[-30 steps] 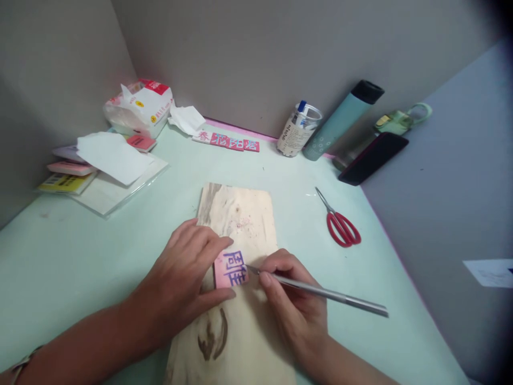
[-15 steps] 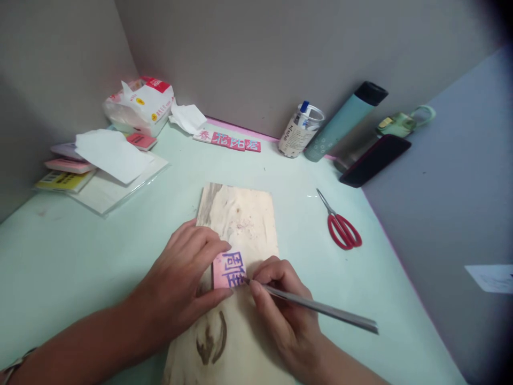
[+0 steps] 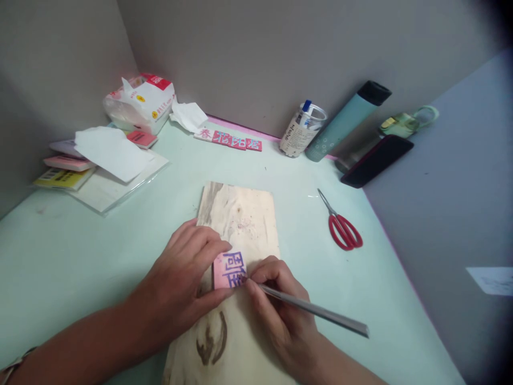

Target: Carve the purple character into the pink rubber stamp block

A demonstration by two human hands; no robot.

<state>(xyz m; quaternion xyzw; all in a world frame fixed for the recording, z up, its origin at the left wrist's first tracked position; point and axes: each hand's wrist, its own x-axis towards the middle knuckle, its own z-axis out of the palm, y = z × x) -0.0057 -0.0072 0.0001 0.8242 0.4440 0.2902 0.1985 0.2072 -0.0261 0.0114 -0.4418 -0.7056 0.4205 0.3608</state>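
A pink rubber block (image 3: 225,270) marked with purple characters lies on a wooden board (image 3: 252,214). My left hand (image 3: 190,272) grips the block's left side, with the thumb at its near edge and the index finger at its far edge. In my right hand (image 3: 280,299) is a slim, pen-like metal carving knife (image 3: 316,309), pinched close to its point. The tip meets the lower right corner of the block, where my fingers partly hide it. Small reddish crumbs dot the board beyond the block.
Red-handled scissors (image 3: 344,231) lie to the right. At the back stand a can (image 3: 298,133) with pens, a teal bottle (image 3: 344,125) and a dark phone (image 3: 379,160). Four-sided pink blocks (image 3: 236,140) sit by the wall. Tissues (image 3: 142,104) and papers (image 3: 112,152) occupy the left.
My right hand and the carving knife have shifted slightly left, and the knife's rear end has swung left and a little down. My left hand and the block stay put.
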